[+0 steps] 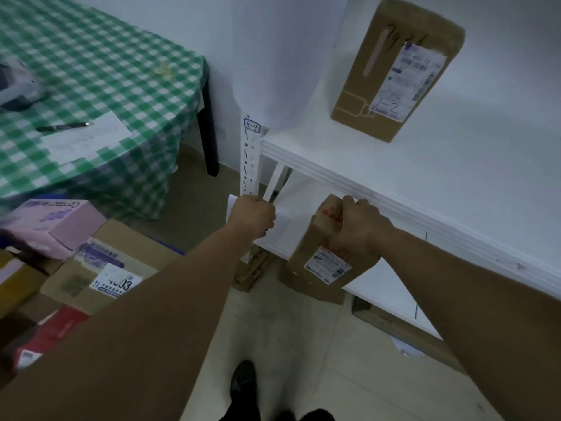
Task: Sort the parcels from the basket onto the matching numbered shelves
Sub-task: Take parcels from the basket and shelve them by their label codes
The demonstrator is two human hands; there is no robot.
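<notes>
The right hand, at 4 o'clock from the middle of the view, grips the top of a brown box, fingers curled over its upper edge. The box stands tall and slightly tilted at the front of the lower shelf, its top just beneath the lip of the upper shelf. A white printed label faces out from its lower front. Whether its base rests on the lower shelf cannot be told.

The left hand, just at 8 o'clock from the middle, is closed in a fist round the white post at the shelf's corner. A small handwritten tag sits high on that post.

At 1 o'clock a second box stands upright on the upper shelf, well apart from the held one, with "1-2" written on its label.

At 10 o'clock is a table under a green checked cloth, carrying a pen and a sheet of paper just beside it. At 8 o'clock parcels lie heaped, a pink box on top. At 6 o'clock a dark shoe stands on the tiled floor.
</notes>
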